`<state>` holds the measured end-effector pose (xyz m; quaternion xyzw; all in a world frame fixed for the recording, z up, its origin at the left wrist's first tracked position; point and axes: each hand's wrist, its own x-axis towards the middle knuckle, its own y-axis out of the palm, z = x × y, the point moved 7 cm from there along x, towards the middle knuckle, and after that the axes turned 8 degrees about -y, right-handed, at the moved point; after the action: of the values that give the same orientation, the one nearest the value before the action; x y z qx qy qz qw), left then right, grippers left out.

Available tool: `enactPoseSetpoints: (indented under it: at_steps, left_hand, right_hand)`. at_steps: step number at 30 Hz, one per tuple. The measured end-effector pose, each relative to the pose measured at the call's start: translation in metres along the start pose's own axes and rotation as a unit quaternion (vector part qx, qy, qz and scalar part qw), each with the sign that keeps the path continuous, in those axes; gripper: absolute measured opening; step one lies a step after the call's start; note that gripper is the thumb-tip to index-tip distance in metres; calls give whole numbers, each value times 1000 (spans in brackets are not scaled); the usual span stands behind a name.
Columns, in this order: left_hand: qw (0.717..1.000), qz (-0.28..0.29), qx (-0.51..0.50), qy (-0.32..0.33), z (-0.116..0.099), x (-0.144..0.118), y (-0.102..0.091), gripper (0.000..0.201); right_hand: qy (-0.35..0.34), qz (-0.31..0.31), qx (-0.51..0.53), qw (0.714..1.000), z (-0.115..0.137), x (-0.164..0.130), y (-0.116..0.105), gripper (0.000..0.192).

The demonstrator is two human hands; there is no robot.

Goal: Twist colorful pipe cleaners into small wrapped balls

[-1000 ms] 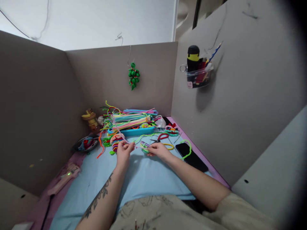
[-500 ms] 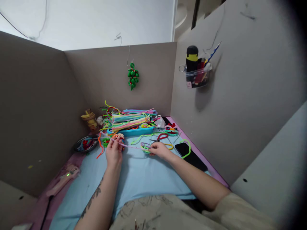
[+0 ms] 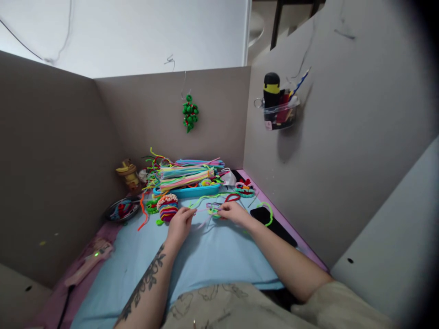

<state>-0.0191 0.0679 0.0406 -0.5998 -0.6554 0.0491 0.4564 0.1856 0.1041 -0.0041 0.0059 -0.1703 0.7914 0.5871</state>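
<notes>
My left hand (image 3: 181,225) pinches a thin pinkish pipe cleaner (image 3: 201,210) that runs across to the right. In my right hand (image 3: 235,214) is a small looped pipe-cleaner piece (image 3: 213,208) in lilac and pale green, gripped at its right side. A blurred lilac tail hangs below, between the hands. Just left of my left hand stands a striped, many-coloured pipe-cleaner piece (image 3: 168,209) with a peach top. Behind my right hand lie a red loop (image 3: 232,197) and a long green pipe cleaner (image 3: 206,197). My right fingers partly hide the looped piece.
A blue tray (image 3: 195,192) heaped with pipe cleaners stands at the back. Left are a dark bowl (image 3: 108,214) and a pink glue gun (image 3: 87,265); right, a black phone (image 3: 274,227) under a green strand. Grey panels surround the blue cloth (image 3: 219,256), one carrying a tool cup (image 3: 281,116).
My left hand has moved right, closer to my right hand, uncovering the striped piece. The lilac strand between the hands, stretched out before, now hangs partly down. My right hand shifted slightly right.
</notes>
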Motion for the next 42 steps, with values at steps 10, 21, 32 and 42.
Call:
enactPoseSetpoints:
  at_steps: [10,21,32,42]
  left_hand:
    - [991,10,135,8,0,-4,7,24]
    - [995,-23,71,60,-22,-6,7,15]
    - [992,-37,51,109,-36,-13,-1,20]
    - [991,-8,49,124,-43,-19,9,20]
  right_hand:
    - [-30,27,-47,998,5,-4,10,16]
    - [6,67,43,997,22,-13,32,18]
    - [-13,79,52,995,30,-15,35,30]
    - [-27,57,42,997,24,-14,36,24]
